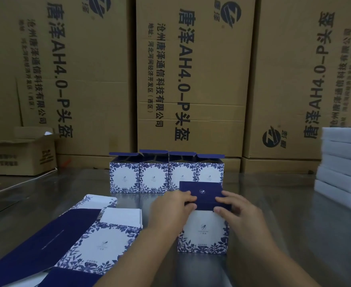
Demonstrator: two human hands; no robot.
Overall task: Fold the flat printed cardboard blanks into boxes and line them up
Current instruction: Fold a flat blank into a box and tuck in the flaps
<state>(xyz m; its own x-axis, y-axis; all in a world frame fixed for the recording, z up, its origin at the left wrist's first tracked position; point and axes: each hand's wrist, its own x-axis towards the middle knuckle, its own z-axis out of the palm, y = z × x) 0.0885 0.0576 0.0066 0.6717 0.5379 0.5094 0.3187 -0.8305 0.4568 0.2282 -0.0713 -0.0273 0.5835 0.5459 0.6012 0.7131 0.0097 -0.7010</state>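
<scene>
steel table (46, 187) | carton wall (191, 69) behind | left hand (170, 206), right hand (239, 211) pinch flap (201, 192) of box (203, 233)

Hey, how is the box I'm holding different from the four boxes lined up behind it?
The held box has its dark blue flap folded over, gripped by the left hand and right hand; the row of boxes has top flaps standing open. The held box stands alone, nearer; the row of boxes sits side by side behind, untouched. Both show white faces with blue floral borders.
</scene>
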